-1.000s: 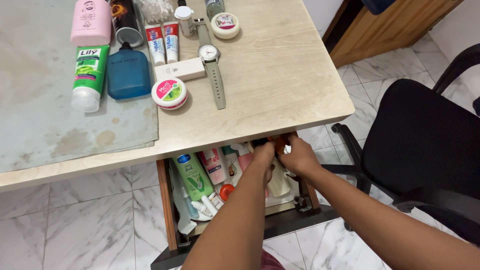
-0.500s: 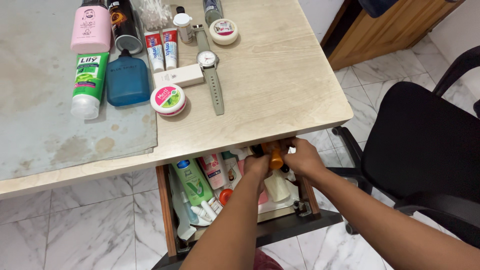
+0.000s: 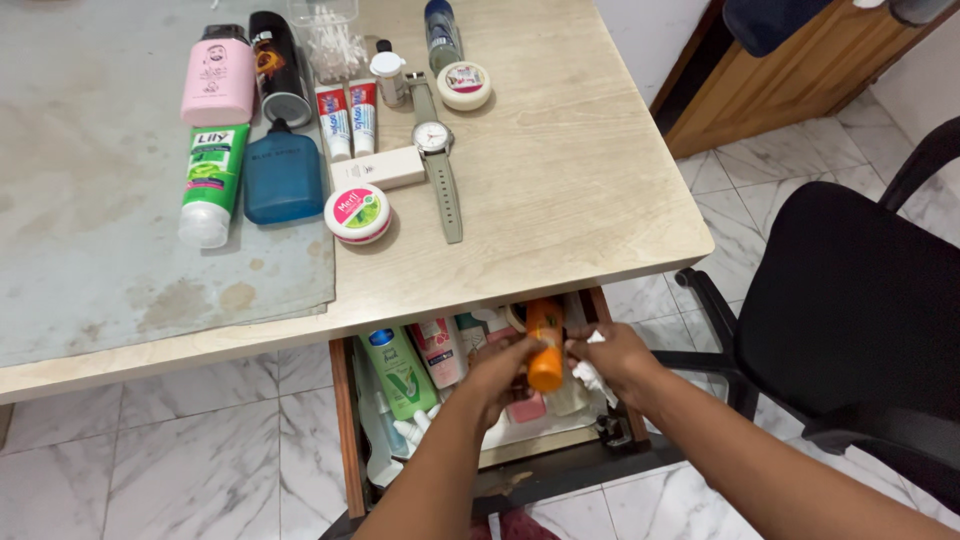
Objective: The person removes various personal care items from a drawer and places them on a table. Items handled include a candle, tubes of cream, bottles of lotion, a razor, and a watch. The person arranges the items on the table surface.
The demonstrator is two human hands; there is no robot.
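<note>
Over the open drawer (image 3: 345,420) under the desk edge, we've got both hands at work. Our left hand (image 3: 503,368) is wrapped around the lower part of an orange bottle (image 3: 545,345), which stands lifted above the drawer's contents, roughly upright and leaning a little, its top just below the lip of the wooden desk (image 3: 560,180). Our right hand (image 3: 612,358) sits just beside the bottle, fingers pinched on a bit of white crumpled material (image 3: 590,376); we can't make out what it is.

Down in the drawer we see a green tube (image 3: 398,368) lying lengthwise at the left, a pink-and-white tube (image 3: 437,350) next to it, and small white items nearer the front.

Up on the desk, a grey mat (image 3: 120,210) carries a pink bottle (image 3: 218,78), a green-and-white tube (image 3: 212,180) and a blue flask (image 3: 283,176). Beside them lie a round tin with a pink and green lid (image 3: 358,212) and a wristwatch with a grey-green strap (image 3: 438,160). Off to the right, a black office chair (image 3: 850,300) stands on the marble floor.
</note>
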